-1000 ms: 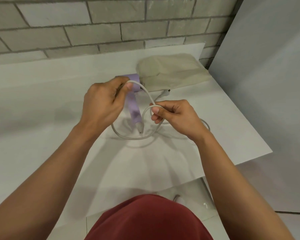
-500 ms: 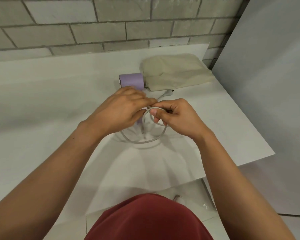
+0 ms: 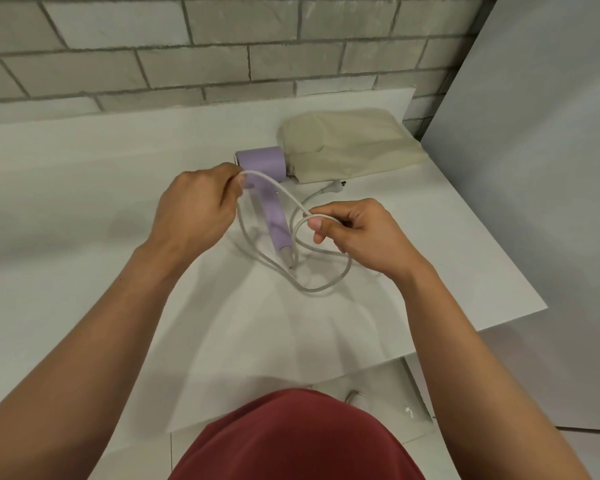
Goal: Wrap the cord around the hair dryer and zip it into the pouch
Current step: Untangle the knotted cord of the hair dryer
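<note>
A white paper-covered tabletop [image 3: 84, 209] stands against a grey brick wall [image 3: 222, 64], with a plain grey panel [image 3: 534, 168] to its right. The view looks down past the person's red garment [image 3: 291, 441] and both forearms.

The lilac plastic hair dryer [image 3: 271, 206] lies flat on the tabletop. Its short barrel is at the far end and its handle points back toward the person. The cream fabric pouch [image 3: 343, 143] lies at the far right of the tabletop, just beside the right end of the barrel. Whether its zip is open cannot be told.

The white rubber-coated cord [image 3: 326, 287] leaves the near end of the handle and forms loose loops on the tabletop around that end. One span rises off the surface and crosses over the handle between the two hands. The white plug [image 3: 336, 184] rests on the tabletop near the front edge of the pouch.

The left hand [image 3: 194, 209] is beside the left end of the barrel, fingers curled, pinching the raised span between thumb and fingers. The right hand [image 3: 357, 233] is to the right of the handle, its fingers curled. Its thumb and forefinger pinch the cord where a loop crosses itself.
</note>
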Tool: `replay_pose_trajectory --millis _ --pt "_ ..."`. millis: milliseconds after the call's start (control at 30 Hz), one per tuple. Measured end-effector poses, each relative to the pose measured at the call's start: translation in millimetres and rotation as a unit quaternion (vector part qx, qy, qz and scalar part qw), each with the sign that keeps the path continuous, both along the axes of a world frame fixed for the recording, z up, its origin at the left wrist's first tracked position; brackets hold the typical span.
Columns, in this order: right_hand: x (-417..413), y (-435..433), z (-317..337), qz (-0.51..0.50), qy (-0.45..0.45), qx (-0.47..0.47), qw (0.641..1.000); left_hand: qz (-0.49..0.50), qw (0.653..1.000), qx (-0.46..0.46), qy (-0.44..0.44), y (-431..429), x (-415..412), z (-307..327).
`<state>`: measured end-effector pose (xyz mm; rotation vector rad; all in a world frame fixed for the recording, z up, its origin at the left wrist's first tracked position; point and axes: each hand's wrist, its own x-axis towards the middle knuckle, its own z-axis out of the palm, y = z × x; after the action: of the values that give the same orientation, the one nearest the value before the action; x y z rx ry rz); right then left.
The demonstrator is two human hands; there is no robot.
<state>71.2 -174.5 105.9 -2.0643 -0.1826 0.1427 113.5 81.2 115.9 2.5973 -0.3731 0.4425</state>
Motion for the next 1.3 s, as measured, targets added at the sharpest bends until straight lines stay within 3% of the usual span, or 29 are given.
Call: replay_pose_trajectory --millis 100,200,267,500,700,800,1067,1200,1300 --pt "-1.8 4.5 2.8 0.021 -0.007 -0.015 1.0 -0.056 0.997 0.048 -0.038 -2.1 -1.6 -4.7" --pt "-2.0 5.4 5.0 0.031 -0.011 -0.014 0.999 -0.194 0.968 0.143 -0.063 -13.9 -4.2 -3.6" --pt "-1.2 5.9 5.2 0.03 -0.019 -0.011 0.999 -0.232 0.953 0.178 -0.085 -23.3 -5.6 -3.8" --pt "-1.0 -8.4 4.1 0.01 0.005 0.04 0.999 -0.08 0.983 0.09 -0.136 -17.9 -1.4 2.3" --pt "1.0 -7.6 0.0 -0.021 0.006 0.061 0.998 0.036 0.998 -0.009 -0.055 5.7 -1.3 9.6" --pt "2.8 -3.2 1.4 -0.015 0.004 0.061 0.998 0.018 1.0 0.02 0.013 13.4 2.2 -1.1" --pt "-2.3 6.4 5.6 0.04 -0.018 0.03 0.999 -0.23 0.963 0.137 -0.026 -20.3 -11.5 -1.3" --pt "-4.2 6.6 4.0 0.034 -0.009 0.063 0.997 -0.198 0.966 0.131 -0.104 -22.3 -7.8 -4.5" --pt "-2.4 2.4 -1.5 0.018 0.006 0.098 0.995 -0.125 0.979 0.06 -0.151 -19.8 -10.2 -3.7"
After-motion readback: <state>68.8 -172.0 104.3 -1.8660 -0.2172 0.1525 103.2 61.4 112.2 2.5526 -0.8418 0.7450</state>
